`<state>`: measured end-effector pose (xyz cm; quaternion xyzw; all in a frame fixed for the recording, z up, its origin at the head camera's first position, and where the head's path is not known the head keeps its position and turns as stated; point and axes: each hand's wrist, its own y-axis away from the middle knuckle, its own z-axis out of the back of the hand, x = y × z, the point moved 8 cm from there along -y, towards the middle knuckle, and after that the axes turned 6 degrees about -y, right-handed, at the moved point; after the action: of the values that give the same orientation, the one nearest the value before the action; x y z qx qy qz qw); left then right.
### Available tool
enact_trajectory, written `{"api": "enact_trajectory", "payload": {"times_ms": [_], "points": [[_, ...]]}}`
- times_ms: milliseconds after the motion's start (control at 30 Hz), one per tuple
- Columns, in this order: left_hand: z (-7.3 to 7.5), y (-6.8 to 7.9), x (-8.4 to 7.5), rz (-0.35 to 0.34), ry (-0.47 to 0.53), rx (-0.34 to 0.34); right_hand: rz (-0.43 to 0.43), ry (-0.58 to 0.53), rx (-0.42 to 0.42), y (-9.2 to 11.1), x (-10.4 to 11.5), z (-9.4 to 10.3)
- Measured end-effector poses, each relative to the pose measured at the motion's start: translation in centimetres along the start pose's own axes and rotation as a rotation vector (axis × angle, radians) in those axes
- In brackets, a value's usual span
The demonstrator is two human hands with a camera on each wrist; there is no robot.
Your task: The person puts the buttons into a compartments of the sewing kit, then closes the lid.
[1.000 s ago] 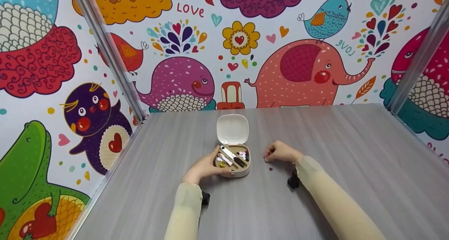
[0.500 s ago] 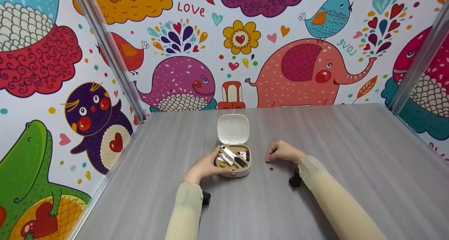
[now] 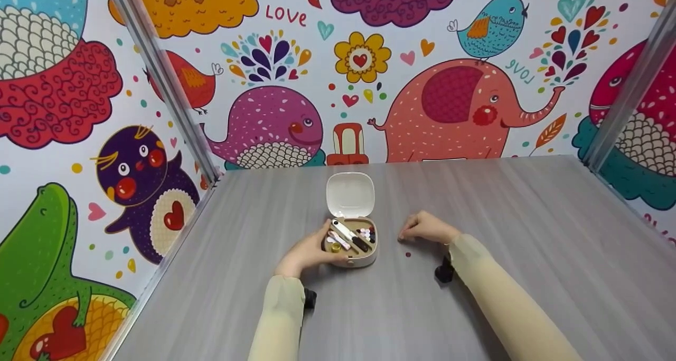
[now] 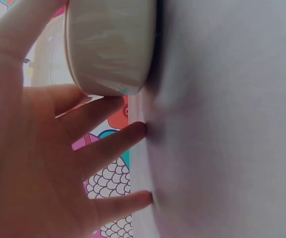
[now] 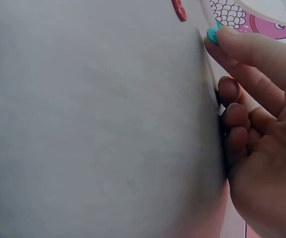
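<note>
A small cream sewing box (image 3: 360,262) stands with its white lid (image 3: 350,195) raised. My left hand (image 3: 309,253) grips its left side, thumb along the front and index finger at the side; in the left wrist view the other fingers (image 4: 115,148) spread below the box wall. To the right of the box, my right hand (image 3: 429,228) pinches a teal button (image 5: 212,35) between thumb and index finger, low over the tabletop, other fingers curled. A red button (image 3: 407,255) lies on the table near that hand.
Inside the box are a white-and-black tool (image 3: 350,235), a gold ring-like piece (image 3: 336,248) and several small white, red and dark buttons (image 3: 365,234) in the right compartment. The grey table (image 3: 475,192) meets cartoon-printed walls at the back and left.
My right hand has shifted very slightly beside the red button. The left hand, the box and the red button stay where they were.
</note>
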<state>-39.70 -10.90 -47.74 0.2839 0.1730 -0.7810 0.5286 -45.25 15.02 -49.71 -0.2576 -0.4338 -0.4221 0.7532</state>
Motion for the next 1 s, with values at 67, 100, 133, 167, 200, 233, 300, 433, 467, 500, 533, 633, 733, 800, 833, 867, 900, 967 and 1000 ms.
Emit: {"api": "enact_trajectory", "payload": {"times_ms": [67, 100, 133, 167, 200, 233, 300, 433, 467, 500, 533, 633, 733, 800, 833, 867, 900, 967, 1000], "points": [[0.0, 0.0, 0.0, 0.000, 0.004, 0.001, -0.001, 0.000, -0.001, 0.1, 0.0, 0.1], [0.0, -0.1, 0.0, 0.000, 0.006, 0.002, 0.001, 0.005, -0.003, 0.1, 0.0, 0.1], [0.0, -0.1, -0.1, 0.000, 0.007, 0.003, -0.001, 0.010, -0.006, 0.1, 0.0, 0.2], [0.0, -0.1, -0.1, 0.001, 0.010, 0.005, -0.004, 0.014, -0.009, 0.2, 0.0, 0.2], [0.1, -0.1, -0.1, 0.002, 0.012, 0.006, -0.007, 0.017, -0.013, 0.2, 0.0, 0.3], [0.1, -0.1, -0.1, 0.002, 0.014, 0.005, -0.010, 0.019, -0.015, 0.2, 0.0, 0.3], [0.1, -0.1, -0.1, 0.003, 0.016, 0.004, -0.016, 0.017, -0.017, 0.2, -0.1, 0.4], [0.1, -0.2, -0.1, -0.005, -0.001, 0.002, -0.049, 0.016, -0.018, 0.0, -0.4, 0.3], [0.0, -0.2, -0.1, -0.006, -0.008, 0.004, -0.062, 0.017, -0.018, 0.0, -0.5, 0.3], [0.0, -0.2, -0.1, -0.009, -0.012, 0.005, -0.070, 0.021, -0.018, 0.0, -0.5, 0.3], [0.0, -0.2, -0.1, -0.014, -0.015, 0.005, -0.075, 0.022, -0.016, 0.0, -0.4, 0.3], [0.0, -0.2, -0.1, -0.021, -0.021, 0.000, -0.081, 0.023, -0.011, -0.1, -0.1, 0.3], [0.0, -0.2, -0.1, -0.027, -0.020, -0.004, -0.073, 0.018, -0.015, -0.1, 0.3, 0.4], [0.0, -0.2, -0.1, -0.026, -0.022, -0.001, -0.073, 0.000, -0.026, -0.1, 0.4, 0.5], [0.0, -0.2, -0.1, -0.024, -0.021, 0.000, -0.073, -0.010, -0.029, -0.2, 0.5, 0.6], [0.0, -0.2, 0.0, -0.020, -0.018, 0.003, -0.073, -0.017, -0.035, -0.2, 0.5, 0.6], [0.0, -0.2, 0.0, -0.015, -0.014, 0.005, -0.073, -0.025, -0.039, -0.3, 0.5, 0.7], [0.0, -0.1, 0.1, -0.010, -0.007, 0.004, -0.075, -0.042, -0.047, -0.4, 0.6, 0.7], [-0.1, -0.2, 0.1, -0.009, -0.001, 0.004, -0.078, -0.048, -0.051, -0.4, 0.6, 0.8]]}}
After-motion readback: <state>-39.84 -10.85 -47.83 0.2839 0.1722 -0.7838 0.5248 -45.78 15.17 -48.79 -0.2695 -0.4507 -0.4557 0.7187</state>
